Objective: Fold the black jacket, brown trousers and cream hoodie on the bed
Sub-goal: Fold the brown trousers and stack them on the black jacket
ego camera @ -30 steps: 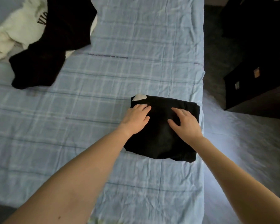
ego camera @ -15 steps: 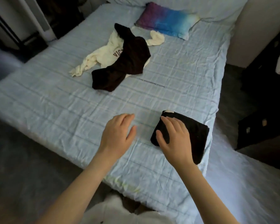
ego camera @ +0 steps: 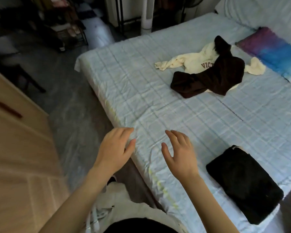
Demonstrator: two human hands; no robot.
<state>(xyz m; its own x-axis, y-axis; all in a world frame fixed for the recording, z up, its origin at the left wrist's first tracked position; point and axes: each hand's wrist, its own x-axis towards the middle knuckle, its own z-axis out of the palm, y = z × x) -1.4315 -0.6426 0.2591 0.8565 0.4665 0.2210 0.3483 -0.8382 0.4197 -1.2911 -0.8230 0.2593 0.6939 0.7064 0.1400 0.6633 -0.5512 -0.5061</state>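
Hovering over the near edge of the bed [ego camera: 158, 111], the left hand [ego camera: 114, 152] and right hand [ego camera: 180, 157] both have their fingers spread and relaxed, holding nothing. Just right of the right hand, near the bed's near corner, the black jacket [ego camera: 242, 184] lies as a flat folded rectangle. Far across the bed, the brown trousers [ego camera: 213, 78] sprawl crumpled on top of the cream hoodie [ego camera: 191, 62], with a colourful pillow [ego camera: 272, 51] just beyond to the right. Two garments look left to fold. The risk I see: since the trousers lie over the hoodie, pulling one could drag the other along. The folded jacket also sits close to the corner, so a sweeping arm or garment might knock it off.
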